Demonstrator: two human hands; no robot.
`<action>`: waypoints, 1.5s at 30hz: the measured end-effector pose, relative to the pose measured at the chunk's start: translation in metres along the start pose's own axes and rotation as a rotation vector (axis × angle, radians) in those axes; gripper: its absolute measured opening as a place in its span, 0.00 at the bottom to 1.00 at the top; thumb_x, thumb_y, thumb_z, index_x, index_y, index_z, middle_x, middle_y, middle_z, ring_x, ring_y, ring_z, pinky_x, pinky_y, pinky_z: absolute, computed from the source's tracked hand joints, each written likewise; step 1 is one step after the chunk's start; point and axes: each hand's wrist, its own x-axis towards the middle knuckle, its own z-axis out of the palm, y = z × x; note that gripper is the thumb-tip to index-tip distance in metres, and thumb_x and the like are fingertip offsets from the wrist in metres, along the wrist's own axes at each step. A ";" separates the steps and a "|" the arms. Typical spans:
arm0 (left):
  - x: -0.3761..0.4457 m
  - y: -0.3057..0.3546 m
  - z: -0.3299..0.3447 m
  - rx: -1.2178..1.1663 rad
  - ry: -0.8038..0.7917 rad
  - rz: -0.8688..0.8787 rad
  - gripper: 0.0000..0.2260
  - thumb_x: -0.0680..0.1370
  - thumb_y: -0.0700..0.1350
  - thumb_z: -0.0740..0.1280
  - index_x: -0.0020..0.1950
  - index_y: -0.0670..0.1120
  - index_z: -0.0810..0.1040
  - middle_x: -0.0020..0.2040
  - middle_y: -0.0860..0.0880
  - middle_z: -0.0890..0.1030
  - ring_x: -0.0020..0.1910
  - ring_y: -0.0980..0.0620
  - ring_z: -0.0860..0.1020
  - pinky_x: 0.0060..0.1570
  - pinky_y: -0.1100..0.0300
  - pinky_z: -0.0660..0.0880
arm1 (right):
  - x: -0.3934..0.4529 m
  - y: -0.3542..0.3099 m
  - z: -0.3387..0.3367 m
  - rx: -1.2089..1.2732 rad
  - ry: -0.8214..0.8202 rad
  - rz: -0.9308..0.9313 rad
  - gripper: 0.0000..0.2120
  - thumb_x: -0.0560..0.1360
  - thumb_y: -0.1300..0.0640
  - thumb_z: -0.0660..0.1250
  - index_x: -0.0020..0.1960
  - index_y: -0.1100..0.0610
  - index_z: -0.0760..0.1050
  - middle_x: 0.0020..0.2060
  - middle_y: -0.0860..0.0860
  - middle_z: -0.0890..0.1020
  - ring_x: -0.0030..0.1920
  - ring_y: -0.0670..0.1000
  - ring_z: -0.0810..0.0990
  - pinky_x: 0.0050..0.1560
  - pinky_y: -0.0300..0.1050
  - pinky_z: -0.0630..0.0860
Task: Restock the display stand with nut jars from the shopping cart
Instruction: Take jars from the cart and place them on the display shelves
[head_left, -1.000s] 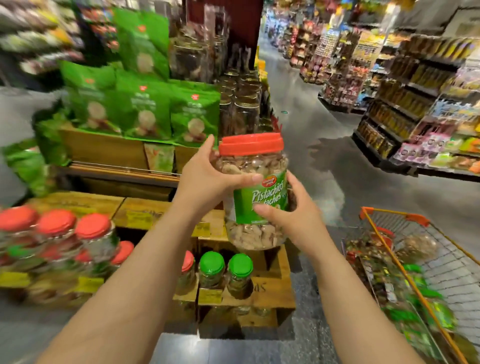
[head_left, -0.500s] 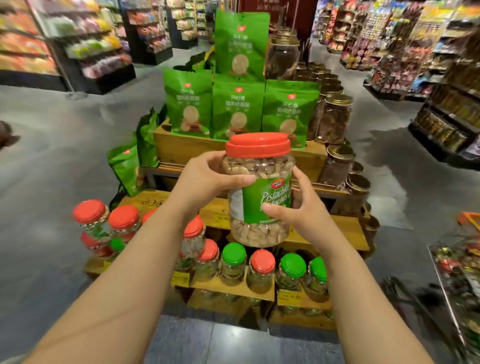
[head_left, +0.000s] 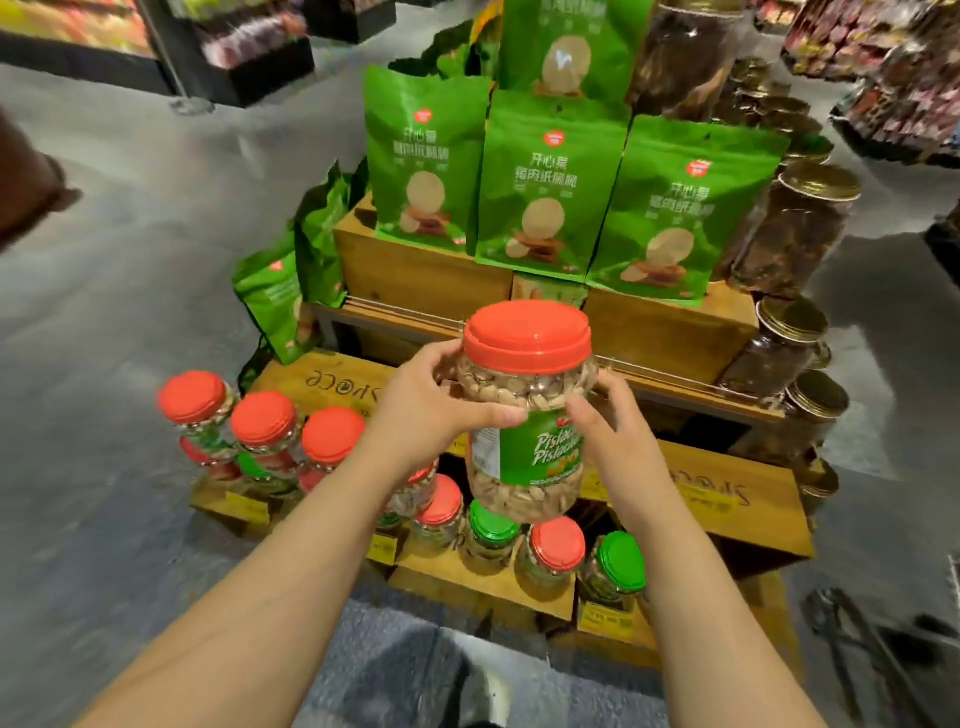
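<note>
Pistachio jar (head_left: 524, 415) upright between both — left hand (head_left: 431, 410) and right hand (head_left: 613, 431) grip its sides.

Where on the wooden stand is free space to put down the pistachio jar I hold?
Both hands, left hand and right hand, grip the pistachio jar. Bare wood shows on the crate top behind the red-lidded jars, and on the right crate. The front row is crowded.

Both forearms are bare to the frame edge, no sleeves showing, and the hands (head_left: 524, 415) wear nothing.
</note>
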 end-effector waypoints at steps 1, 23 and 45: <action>0.009 -0.006 0.004 0.017 0.008 -0.017 0.50 0.51 0.56 0.84 0.72 0.50 0.72 0.57 0.61 0.79 0.56 0.63 0.79 0.50 0.71 0.75 | 0.013 0.006 -0.002 0.015 0.000 0.022 0.30 0.71 0.37 0.68 0.70 0.45 0.71 0.62 0.41 0.80 0.62 0.44 0.80 0.58 0.45 0.79; 0.076 -0.187 0.036 0.069 -0.078 -0.177 0.51 0.59 0.49 0.86 0.77 0.60 0.64 0.64 0.66 0.73 0.58 0.77 0.73 0.60 0.72 0.73 | 0.109 0.151 0.021 0.083 -0.002 0.409 0.25 0.70 0.33 0.67 0.60 0.48 0.81 0.53 0.42 0.86 0.55 0.42 0.83 0.56 0.48 0.79; 0.084 -0.362 0.050 0.175 -0.250 -0.086 0.49 0.67 0.49 0.81 0.82 0.50 0.56 0.76 0.51 0.69 0.76 0.53 0.67 0.72 0.45 0.70 | 0.112 0.326 0.055 0.239 0.110 0.560 0.26 0.68 0.46 0.75 0.66 0.49 0.78 0.59 0.48 0.84 0.60 0.53 0.83 0.52 0.54 0.84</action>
